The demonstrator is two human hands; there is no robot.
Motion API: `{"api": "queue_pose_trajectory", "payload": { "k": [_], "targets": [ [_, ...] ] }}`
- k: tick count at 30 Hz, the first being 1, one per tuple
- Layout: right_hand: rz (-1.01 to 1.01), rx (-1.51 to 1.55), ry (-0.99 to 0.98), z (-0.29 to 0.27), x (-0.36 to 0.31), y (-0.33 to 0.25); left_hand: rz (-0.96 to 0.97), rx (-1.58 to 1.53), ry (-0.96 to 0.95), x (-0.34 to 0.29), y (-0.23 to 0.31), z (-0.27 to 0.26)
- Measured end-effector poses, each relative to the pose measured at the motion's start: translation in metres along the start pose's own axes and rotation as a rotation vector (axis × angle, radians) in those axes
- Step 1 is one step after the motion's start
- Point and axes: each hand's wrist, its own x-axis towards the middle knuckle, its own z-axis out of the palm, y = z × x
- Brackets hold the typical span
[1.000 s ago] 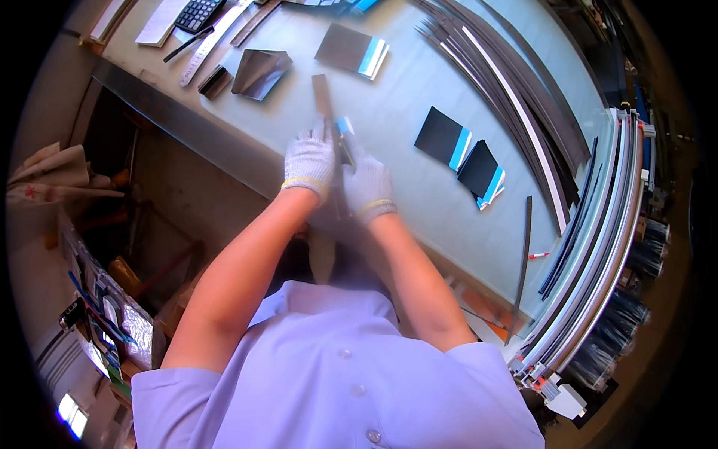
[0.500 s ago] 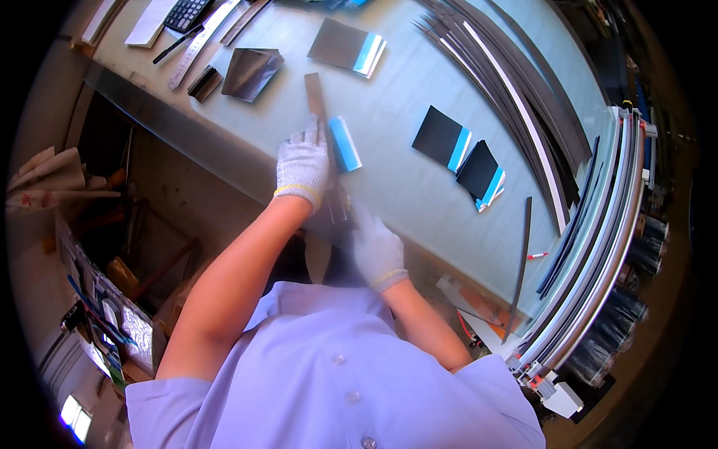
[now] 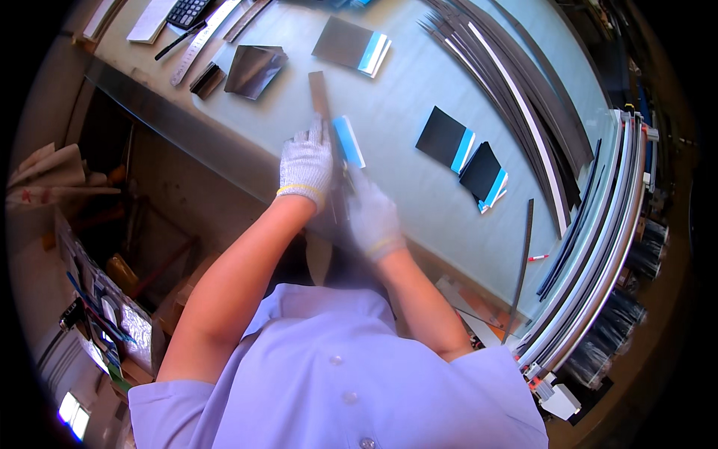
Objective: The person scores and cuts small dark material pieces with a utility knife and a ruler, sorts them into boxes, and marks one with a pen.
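My left hand [image 3: 307, 166], in a pale knit glove, lies with its fingers stretched out flat on a narrow grey-brown bar [image 3: 318, 91]. That bar runs under the fingers toward the table's near edge. Beside it, to the right, rests a blue and white strip [image 3: 349, 142]. My right hand [image 3: 375, 215], also gloved, is close to the bar's near part and smeared by motion. Whether anything is in its fingers cannot be made out. Farther right lie a dark card with a blue edge [image 3: 444, 139] and a small stack of similar cards [image 3: 481, 173].
A grey card stack with blue edge [image 3: 344, 43], glossy dark sheets [image 3: 254, 71], a ruler [image 3: 199, 48] and a calculator [image 3: 187, 13] lie toward the back. Long dark strips [image 3: 520, 105] fan out at right, near a metal rail [image 3: 609, 258]. The table edge [image 3: 172, 120] slants at left.
My right hand has moved away from my body along the bar, toward the blue and white strip. My left hand keeps its place on the bar; the whole view has shifted slightly.
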Motion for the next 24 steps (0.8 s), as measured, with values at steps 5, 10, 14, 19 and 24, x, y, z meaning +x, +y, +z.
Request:
{"api": "queue_pose_trajectory", "payload": {
  "k": [5, 10, 14, 19, 24],
  "targets": [
    [0.078, -0.112, -0.199, -0.016, -0.056, 0.004, -0.01, 0.006, -0.001, -0.001, 0.001, -0.002],
    [0.024, -0.015, 0.053, -0.039, 0.024, -0.023, 0.001, 0.004, 0.046, 0.0, -0.002, 0.004],
    [0.065, -0.096, -0.034, -0.023, 0.076, -0.031, 0.012, 0.125, 0.169, 0.005, -0.004, 0.024],
    [0.052, -0.007, -0.007, -0.006, -0.001, -0.008, 0.001, 0.029, -0.007, 0.0, 0.0, 0.0],
    [-0.02, -0.103, -0.086, -0.019, -0.043, 0.009, -0.017, 0.026, -0.043, 0.0, 0.002, -0.008]
  ]
}}
